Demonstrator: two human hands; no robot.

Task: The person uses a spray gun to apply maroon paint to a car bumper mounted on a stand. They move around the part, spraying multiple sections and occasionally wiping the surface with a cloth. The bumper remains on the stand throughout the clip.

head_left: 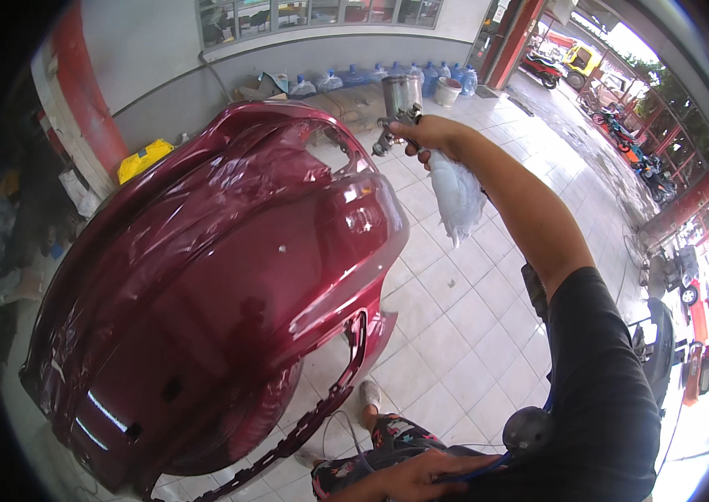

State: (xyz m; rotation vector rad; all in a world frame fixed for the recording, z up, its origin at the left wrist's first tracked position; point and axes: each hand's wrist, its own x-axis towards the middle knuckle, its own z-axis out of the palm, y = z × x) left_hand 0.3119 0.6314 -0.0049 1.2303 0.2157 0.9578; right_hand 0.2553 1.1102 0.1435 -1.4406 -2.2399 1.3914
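Note:
My right hand [436, 136] is stretched forward, closed round a metal spray gun [389, 140] with a silver cup [402, 96] on top. A crumpled whitish cloth or plastic wrap [459, 201] hangs below that hand. The gun is near the far end of a large, glossy dark red car bumper [237, 293], apart from its surface. At the lower edge, close to my body, my left hand [421, 478] is closed on a thin blue hose [492, 463]. The hose runs up past a dark round piece [528, 429] beside my sleeve.
Blue water jugs [430, 79] and a white bucket [447, 90] stand along the far wall. A yellow bag [145, 159] lies behind the bumper at left. Pale floor tiles [488, 309] stretch to the right; red posts [91, 92] stand at the sides. Motorcycles [651, 176] are parked outside.

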